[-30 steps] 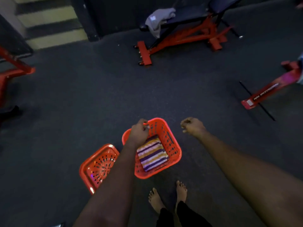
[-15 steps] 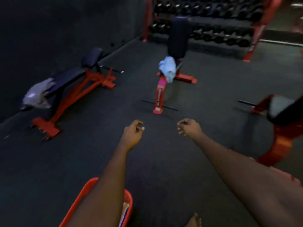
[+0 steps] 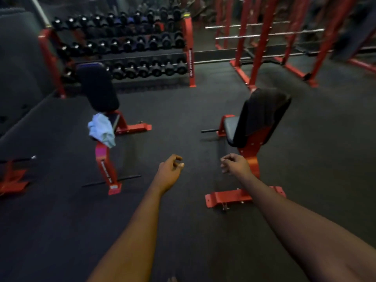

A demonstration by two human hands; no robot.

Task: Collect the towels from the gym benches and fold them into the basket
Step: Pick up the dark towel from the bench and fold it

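Note:
A crumpled light blue towel [image 3: 102,129] lies on the seat of a red-framed bench [image 3: 105,165] with a black upright backrest, left of centre. My left hand [image 3: 169,171] hangs in mid-air in front of me, fingers loosely curled, holding nothing. My right hand [image 3: 234,164] is level with it, also loosely curled and empty, in front of a second red bench [image 3: 250,159]. That bench's black backrest [image 3: 262,112] carries a dark cloth-like cover; I cannot tell if it is a towel. No basket is in view.
A red dumbbell rack [image 3: 126,55] with several black dumbbells stands at the back. Red squat racks [image 3: 264,37] with steel bars fill the back right. Part of another red bench frame [image 3: 12,180] shows at the left edge. Dark rubber floor [image 3: 183,123] lies between the benches.
The view has swung up and right, away from the orange baskets and the grey-towel bench. The blue-towel bench is closer now. My left hand let go of the basket rim; both hands stay empty.

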